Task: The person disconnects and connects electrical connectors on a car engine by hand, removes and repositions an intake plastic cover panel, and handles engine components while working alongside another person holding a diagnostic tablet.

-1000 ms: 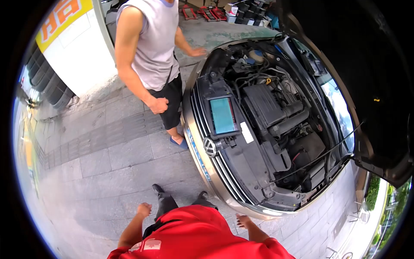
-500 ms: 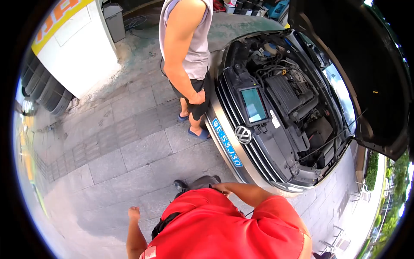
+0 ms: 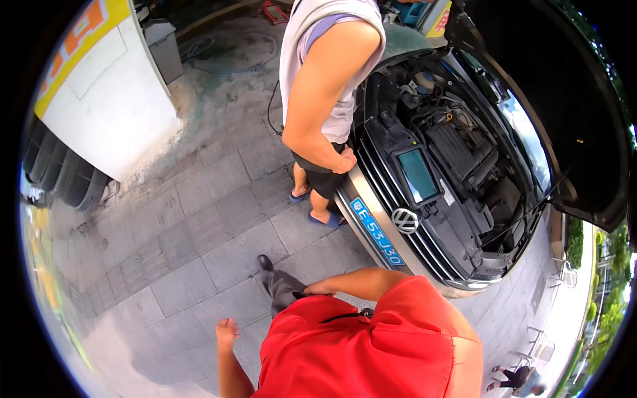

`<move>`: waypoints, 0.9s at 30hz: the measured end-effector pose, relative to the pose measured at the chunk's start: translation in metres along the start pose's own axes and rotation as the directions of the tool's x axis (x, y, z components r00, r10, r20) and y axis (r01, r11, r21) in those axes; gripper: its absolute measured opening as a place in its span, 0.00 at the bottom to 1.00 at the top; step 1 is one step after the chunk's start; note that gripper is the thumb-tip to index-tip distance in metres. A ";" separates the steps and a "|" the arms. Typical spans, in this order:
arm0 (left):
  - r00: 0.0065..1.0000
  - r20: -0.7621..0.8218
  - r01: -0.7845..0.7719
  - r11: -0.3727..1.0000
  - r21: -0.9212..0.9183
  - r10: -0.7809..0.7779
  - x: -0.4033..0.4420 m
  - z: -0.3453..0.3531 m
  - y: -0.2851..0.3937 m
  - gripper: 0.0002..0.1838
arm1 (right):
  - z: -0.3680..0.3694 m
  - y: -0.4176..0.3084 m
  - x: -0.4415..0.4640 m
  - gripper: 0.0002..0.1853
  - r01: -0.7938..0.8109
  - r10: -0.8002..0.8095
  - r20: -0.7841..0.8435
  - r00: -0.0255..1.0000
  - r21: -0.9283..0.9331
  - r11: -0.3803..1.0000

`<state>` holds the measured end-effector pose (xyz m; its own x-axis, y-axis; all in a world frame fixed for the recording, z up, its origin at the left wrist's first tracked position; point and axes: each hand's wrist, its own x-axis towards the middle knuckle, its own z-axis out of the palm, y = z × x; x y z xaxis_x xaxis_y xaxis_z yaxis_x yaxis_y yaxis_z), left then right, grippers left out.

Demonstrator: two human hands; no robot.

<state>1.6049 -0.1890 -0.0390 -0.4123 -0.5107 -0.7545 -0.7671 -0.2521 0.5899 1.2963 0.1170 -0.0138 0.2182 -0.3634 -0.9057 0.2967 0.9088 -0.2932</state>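
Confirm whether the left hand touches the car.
Apart. The head view shows the left hand out over paving, with the red shirt showing between it and the car.

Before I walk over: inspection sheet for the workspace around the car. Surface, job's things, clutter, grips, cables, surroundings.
Surface: grey paving slabs, joints visible.
Job's things: Volkswagen car, hood up; tablet-like device lying above the grille, screen content unreadable.
Clutter: grey bin and tyres by the white wall.
Left grip: left hand loosely curled in the air, nothing visible in it.
Right grip: right hand at the grey trousers, fingers partly hidden.
Cables: black cord behind the co-worker; far end hidden.
Surroundings: co-worker at the car's front; chairs beyond, right side.
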 end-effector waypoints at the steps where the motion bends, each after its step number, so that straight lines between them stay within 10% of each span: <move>1: 1.000 0.002 0.006 1.000 -0.007 -0.006 0.010 -0.012 0.007 0.18 | -0.005 -0.017 0.018 0.31 0.010 -0.010 0.001 1.000 0.009 1.000; 6: 0.965 0.129 0.208 0.964 0.167 -0.230 0.037 -0.066 0.025 0.16 | -0.022 -0.107 0.069 0.36 -0.086 0.085 -0.029 0.996 -0.052 0.995; 8: 0.960 0.236 -0.231 0.897 0.376 0.148 0.045 -0.096 0.028 0.17 | -0.028 -0.148 0.055 0.38 -0.165 0.163 -0.125 0.979 -0.008 0.986; 12: 0.998 0.019 -0.068 0.938 0.340 0.066 0.074 -0.157 0.078 0.19 | -0.070 -0.216 0.079 0.28 -0.190 0.174 -0.182 0.968 -0.077 0.979; 14: 1.000 -0.002 0.004 0.933 0.360 -0.004 0.122 -0.181 0.046 0.19 | -0.090 -0.223 0.125 0.21 0.083 -0.177 -0.135 0.975 -0.518 0.851; 15: 1.000 0.009 0.014 0.945 0.326 -0.018 0.137 -0.186 0.053 0.19 | -0.099 -0.222 0.154 0.18 0.197 -0.444 -0.049 0.894 -0.849 0.491; 17: 0.999 0.033 0.033 0.965 0.261 -0.043 0.170 -0.196 0.081 0.18 | -0.116 -0.221 0.206 0.10 0.188 -0.538 -0.049 0.842 -0.907 0.377; 23: 0.937 0.316 -0.301 0.810 0.504 0.151 0.219 -0.192 0.247 0.16 | -0.136 -0.212 0.260 0.11 0.100 -0.481 -0.383 0.789 -0.692 0.715; 25: 0.972 0.226 -0.158 0.899 0.409 0.068 0.254 -0.196 0.282 0.16 | -0.143 -0.244 0.212 0.10 -0.207 -0.130 -0.405 0.905 -0.686 0.698; 27: 0.691 0.636 -0.722 0.288 0.629 0.343 0.309 -0.223 0.304 0.12 | -0.146 -0.262 0.157 0.11 -0.312 -0.018 -0.577 0.817 -0.468 0.827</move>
<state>1.3538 -0.6066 -0.0282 -0.8608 0.0829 -0.5021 -0.2328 0.8132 0.5334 1.1167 -0.1484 -0.1242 -0.3638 -0.1954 -0.9108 -0.2577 0.9607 -0.1032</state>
